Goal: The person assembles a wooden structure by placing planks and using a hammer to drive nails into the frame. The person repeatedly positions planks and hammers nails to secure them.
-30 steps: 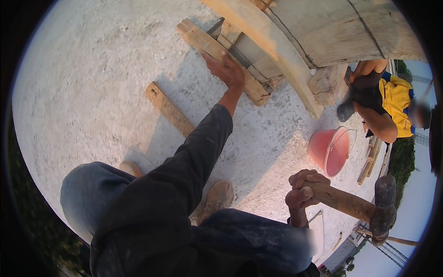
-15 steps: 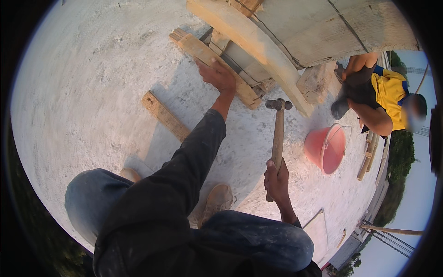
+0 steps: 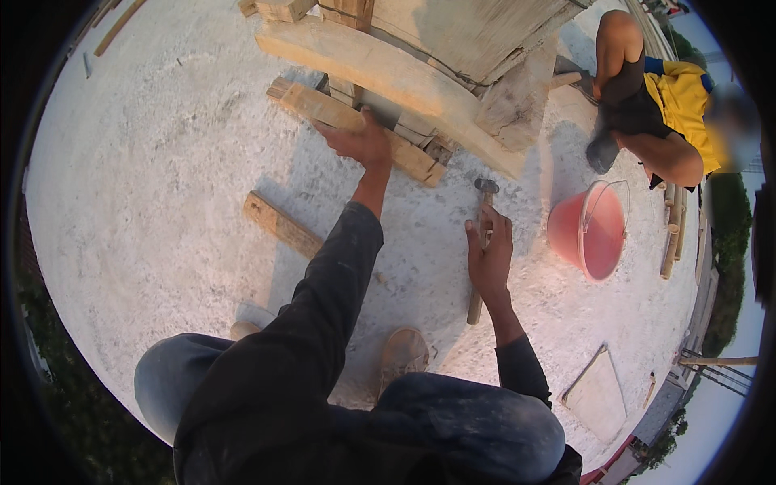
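Observation:
My left hand [image 3: 362,145] grips a short wooden batten [image 3: 305,101], with fingers and thumb on opposite edges. The batten lies alongside a longer timber [image 3: 380,65] at the base of a panelled form [image 3: 469,28]. To the right, my right hand [image 3: 491,257] is closed loosely round a hammer [image 3: 474,307], thumb on the left of the handle and fingers over it, below the metal head. The hammer is low, close to the pale ground; whether it touches cannot be made out. Part of the handle is hidden under my palm.
A loose wood piece [image 3: 279,222] lies left of my left forearm. Right of the hammer stands a tilted red bucket [image 3: 570,230] with a wire handle. Another person [image 3: 679,105] in yellow sits beyond it. A flat square board [image 3: 598,392] and several poles [image 3: 672,234] lie farther right.
My right hand has moved up and sits nearer the hammer head, and the hammer looks lower. My left hand remains on the batten. The whole view has shifted slightly.

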{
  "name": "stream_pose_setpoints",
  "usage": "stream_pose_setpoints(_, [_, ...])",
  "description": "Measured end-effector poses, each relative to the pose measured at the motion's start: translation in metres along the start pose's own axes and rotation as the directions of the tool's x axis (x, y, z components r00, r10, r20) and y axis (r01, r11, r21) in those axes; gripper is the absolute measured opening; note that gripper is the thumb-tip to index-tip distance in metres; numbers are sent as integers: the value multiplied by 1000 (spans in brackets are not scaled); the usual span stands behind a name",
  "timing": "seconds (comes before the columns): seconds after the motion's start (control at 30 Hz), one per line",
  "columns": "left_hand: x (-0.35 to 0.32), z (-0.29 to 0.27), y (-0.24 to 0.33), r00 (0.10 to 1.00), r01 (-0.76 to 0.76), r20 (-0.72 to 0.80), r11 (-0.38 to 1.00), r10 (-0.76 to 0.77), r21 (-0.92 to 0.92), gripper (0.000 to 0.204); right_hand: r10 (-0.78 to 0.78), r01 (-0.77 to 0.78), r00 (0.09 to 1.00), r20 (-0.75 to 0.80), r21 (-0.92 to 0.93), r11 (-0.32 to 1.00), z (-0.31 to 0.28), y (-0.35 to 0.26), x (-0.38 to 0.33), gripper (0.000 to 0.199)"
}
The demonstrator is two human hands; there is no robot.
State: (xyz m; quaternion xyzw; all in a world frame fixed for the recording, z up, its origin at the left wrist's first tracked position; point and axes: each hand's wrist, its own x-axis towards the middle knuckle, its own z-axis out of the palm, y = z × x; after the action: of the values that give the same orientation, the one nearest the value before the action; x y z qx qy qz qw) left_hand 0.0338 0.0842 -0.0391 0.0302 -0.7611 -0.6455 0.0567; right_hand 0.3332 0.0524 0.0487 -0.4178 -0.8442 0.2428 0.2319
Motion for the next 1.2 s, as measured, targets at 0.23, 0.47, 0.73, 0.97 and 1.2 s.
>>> stream_pose_setpoints(0.23, [1,4,-3,1000,-15,8,984,14,179,111,-173,145,968,181,159,977,47,-40,103,24])
stream_pose_setpoints(0.47, [-2,8,-14,999,-35,-8,986,37,163,109,-305,300,950,62,71,951,59,-32,85,13])
stream_pose_setpoints(0.73, [-5,6,-12,1000,-7,14,996,5,93,110,-352,354,922,160,13,935,61,-21,89,31])
stream_pose_setpoints(0.97, [-1,3,-11,999,-8,32,1000,7,22,113,173,-186,978,-120,-103,977,-2,10,13,65])
stream_pose_setpoints(1.2, [-1,-5,-8,997,-37,59,997,41,-72,114,412,-357,876,252,-237,904,-6,68,-81,64])
